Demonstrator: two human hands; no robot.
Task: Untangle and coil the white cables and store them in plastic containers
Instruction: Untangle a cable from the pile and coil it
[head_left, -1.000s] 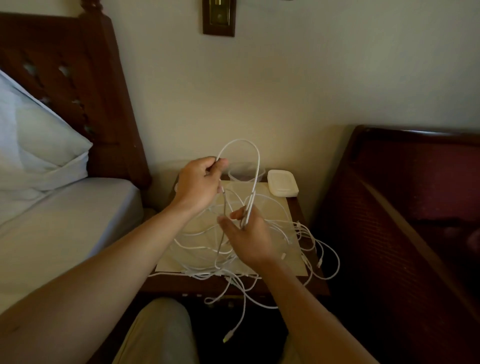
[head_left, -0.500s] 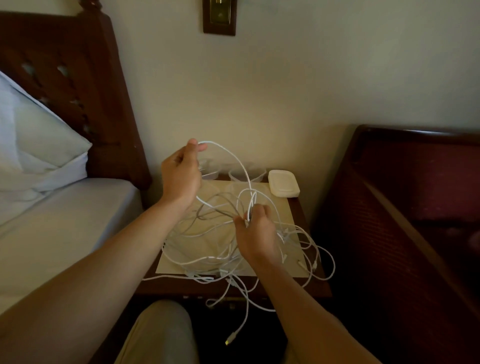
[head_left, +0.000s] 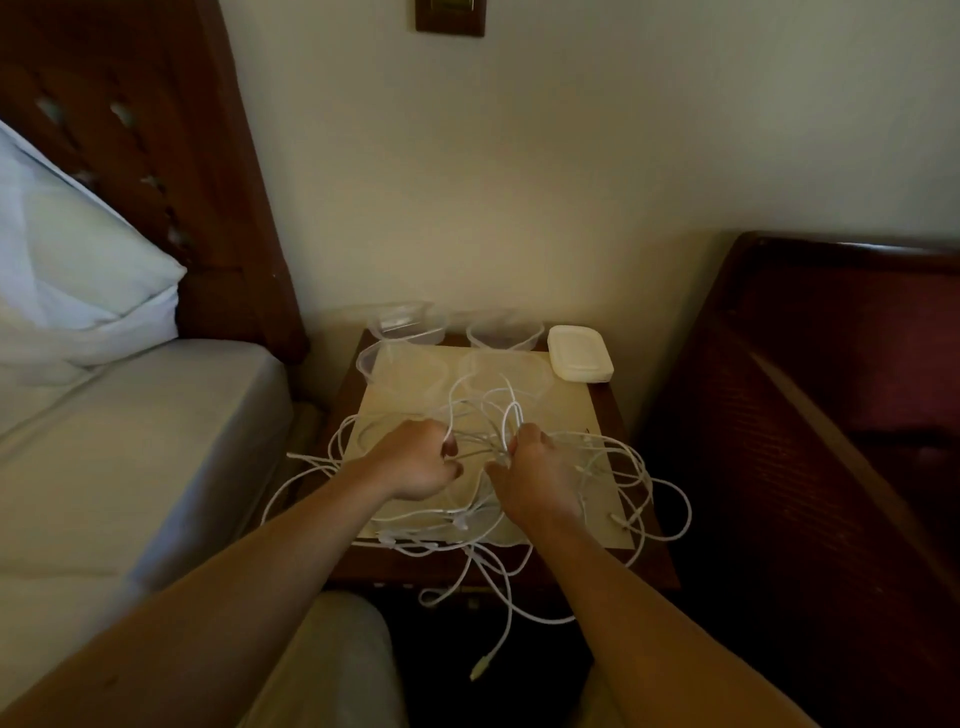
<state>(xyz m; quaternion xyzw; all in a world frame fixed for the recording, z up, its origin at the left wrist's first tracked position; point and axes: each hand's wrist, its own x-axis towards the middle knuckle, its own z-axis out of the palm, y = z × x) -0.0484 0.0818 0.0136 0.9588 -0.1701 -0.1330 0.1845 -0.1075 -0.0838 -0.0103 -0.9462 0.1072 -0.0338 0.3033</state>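
Lowered to the table (head_left: 597, 410), both my hands (head_left: 415, 462) (head_left: 535, 467) pinch limp, light white cables (head_left: 623, 467); I'd grip near plugs.

White cables (head_left: 613, 467) lie tangled across the nightstand's (head_left: 618, 410) front half, loops spilling over its front and right edges. Clear plastic containers (head_left: 504, 332) sit empty along its back edge.

Dark wooden desk (head_left: 655, 564) carries a cream mat (head_left: 571, 410). On it: tangled white cables (head_left: 644, 478), four clear plastic containers (head_left: 506, 332) at the rear, stacked white lids (head_left: 582, 353) rear right.
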